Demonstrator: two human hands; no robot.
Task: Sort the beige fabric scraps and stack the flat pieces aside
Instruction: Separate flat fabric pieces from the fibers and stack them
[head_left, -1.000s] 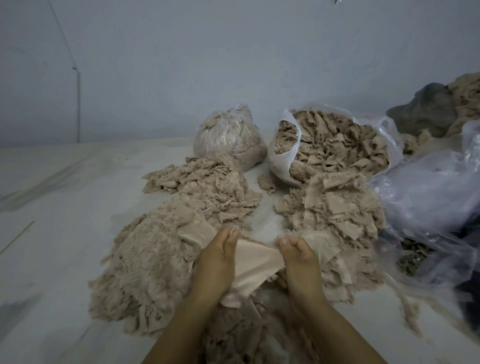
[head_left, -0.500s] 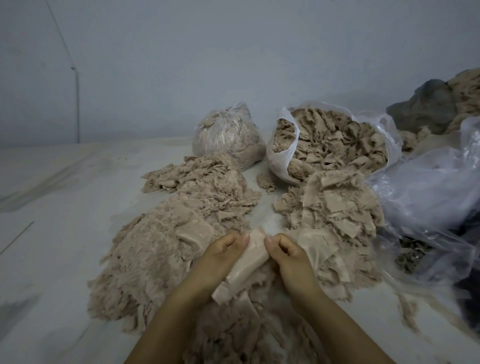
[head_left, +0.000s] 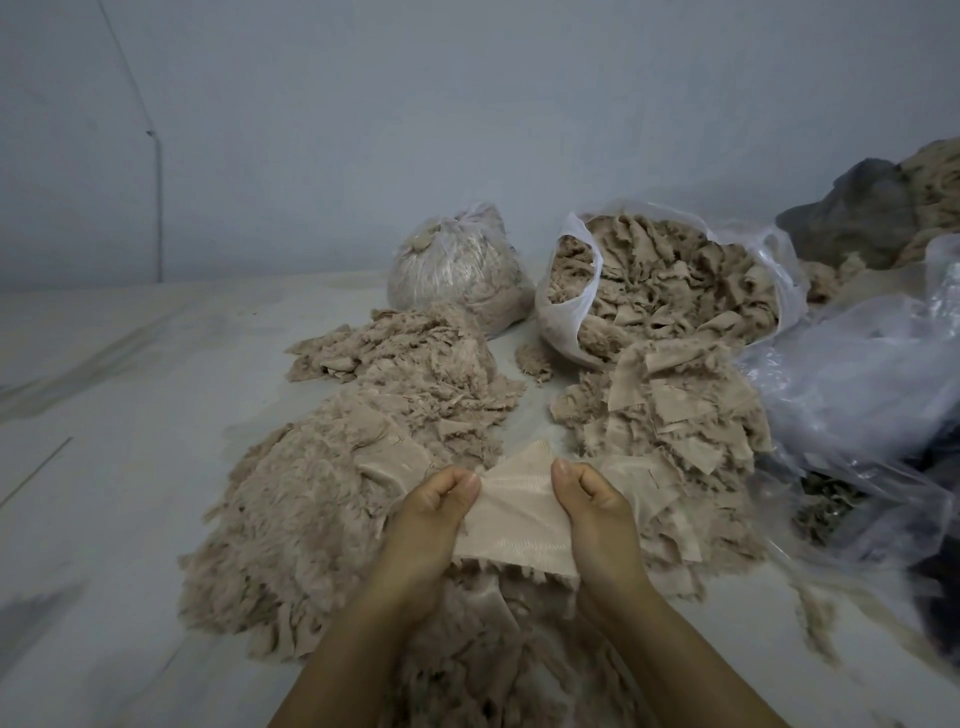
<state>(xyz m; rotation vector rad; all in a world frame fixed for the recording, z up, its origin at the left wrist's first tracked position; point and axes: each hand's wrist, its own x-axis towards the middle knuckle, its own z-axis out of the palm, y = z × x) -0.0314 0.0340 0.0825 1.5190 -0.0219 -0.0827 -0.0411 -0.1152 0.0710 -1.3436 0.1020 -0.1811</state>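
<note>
Your left hand (head_left: 434, 512) and right hand (head_left: 592, 506) are each pinching an edge of one beige fabric piece (head_left: 511, 512), holding it stretched between them above the near edge of the pale floor (head_left: 119, 415). A fluffy scrap heap (head_left: 311, 499) is lying left, a pile of flat pieces (head_left: 675, 415) right. Behind are sitting a tied bag (head_left: 460, 270), an open scrap-filled bag (head_left: 665, 280) and crumpled clear plastic (head_left: 852, 395).
</note>
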